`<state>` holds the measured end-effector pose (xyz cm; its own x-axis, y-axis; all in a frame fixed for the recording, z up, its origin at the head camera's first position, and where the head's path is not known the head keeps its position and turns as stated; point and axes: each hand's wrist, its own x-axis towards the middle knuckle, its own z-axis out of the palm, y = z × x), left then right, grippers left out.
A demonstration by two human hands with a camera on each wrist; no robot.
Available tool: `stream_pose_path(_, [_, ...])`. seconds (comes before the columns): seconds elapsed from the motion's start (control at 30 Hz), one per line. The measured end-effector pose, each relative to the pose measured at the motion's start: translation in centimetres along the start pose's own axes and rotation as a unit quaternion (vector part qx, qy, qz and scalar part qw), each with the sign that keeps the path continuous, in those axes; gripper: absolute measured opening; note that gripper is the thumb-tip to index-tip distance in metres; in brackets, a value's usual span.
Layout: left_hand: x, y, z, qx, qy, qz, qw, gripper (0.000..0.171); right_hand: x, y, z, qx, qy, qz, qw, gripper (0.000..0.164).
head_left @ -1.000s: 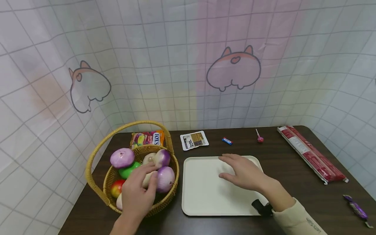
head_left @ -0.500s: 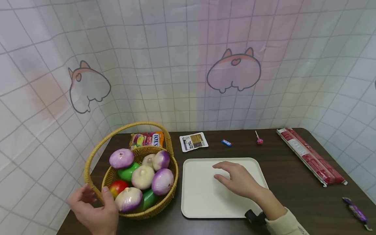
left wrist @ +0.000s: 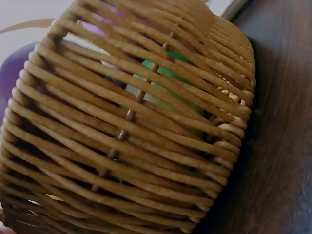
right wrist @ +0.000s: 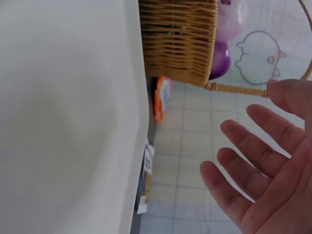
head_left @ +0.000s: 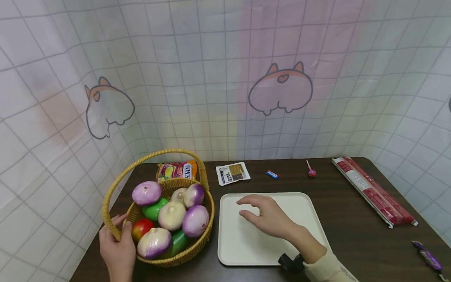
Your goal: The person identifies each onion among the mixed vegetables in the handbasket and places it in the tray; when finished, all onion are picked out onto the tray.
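A wicker basket point(head_left: 188, 256) with an arched handle stands at the left of the table, filled with onions point(head_left: 195, 221), green vegetables point(head_left: 155, 209) and a red-yellow round fruit point(head_left: 142, 227). At its left side my left hand point(head_left: 118, 246) grips the rim by the foot of the handle, thumb on the near side and fingers outside. The left wrist view is mostly taken up by the woven basket wall point(left wrist: 122, 122). My right hand point(head_left: 269, 215) hovers over a white tray point(head_left: 229, 250), holding nothing; its fingers look loosely spread in the right wrist view.
Behind the basket lies a colourful candy bag point(head_left: 176, 171). Along the back are a flat white packet point(head_left: 232, 173), a small blue wrapped candy point(head_left: 272, 174) and a lollipop point(head_left: 311, 170). A long red package point(head_left: 373, 192) and a purple-wrapped candy point(head_left: 428, 256) lie at the right.
My left hand has left the onions inside the basket, swung out left, and taken hold of the rim. My right hand has drifted left above the tray.
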<state>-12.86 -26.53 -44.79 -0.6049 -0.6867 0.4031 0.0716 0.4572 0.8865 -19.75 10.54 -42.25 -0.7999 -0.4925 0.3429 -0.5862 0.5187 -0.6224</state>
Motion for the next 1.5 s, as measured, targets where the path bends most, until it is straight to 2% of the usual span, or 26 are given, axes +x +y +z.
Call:
stream_pose_path(0.13, [0.7,-0.3,0.1,-0.035,-0.048,-0.069,0.9959,0.033,0.7,-0.6,0.5,0.014,0.005,-0.018,1.000,0.027])
stream_pose_path(0.2, [1.1,-0.4,0.3,-0.039,-0.065,-0.082,0.9937,0.034,1.0,-1.1,0.9,0.026,0.007,-0.025,0.999,0.027])
stream_pose_path(0.3, [1.7,-0.7,0.8,-0.041,-0.071,-0.086,0.9929,0.036,1.5,-1.9,1.5,0.043,0.004,-0.027,0.999,0.027])
stream_pose_path(0.43, [2.0,-1.1,1.6,-0.065,-0.060,-0.101,0.9910,0.040,2.3,-3.1,2.5,0.062,0.003,-0.031,0.998,0.029])
stream_pose_path(0.57, [2.0,-1.5,1.8,-0.084,-0.051,-0.104,0.9896,0.038,3.2,-4.3,3.6,0.106,0.016,-0.034,0.994,0.033])
stream_pose_path(0.77, [1.8,-2.6,1.6,-0.072,-0.052,-0.089,0.9920,0.030,4.5,-5.5,5.3,0.191,0.024,-0.014,0.981,0.037])
stream_pose_path(0.97, [1.5,-3.1,2.2,-0.127,-0.046,-0.084,0.9873,0.022,5.1,-5.8,6.8,0.251,0.030,0.004,0.968,0.037])
stream_pose_path(1.23, [1.4,-3.6,2.5,-0.169,-0.043,-0.069,0.9824,0.019,4.5,-5.5,7.9,0.222,0.022,0.005,0.975,0.038])
stream_pose_path(1.33, [1.4,-3.8,2.5,-0.173,-0.041,-0.064,0.9820,0.019,4.4,-5.6,8.0,0.192,0.032,-0.003,0.981,0.040])
stream_pose_path(1.5, [1.3,-3.8,2.5,-0.169,-0.037,-0.056,0.9834,0.016,3.9,-5.7,8.1,0.109,0.033,-0.002,0.993,0.046])
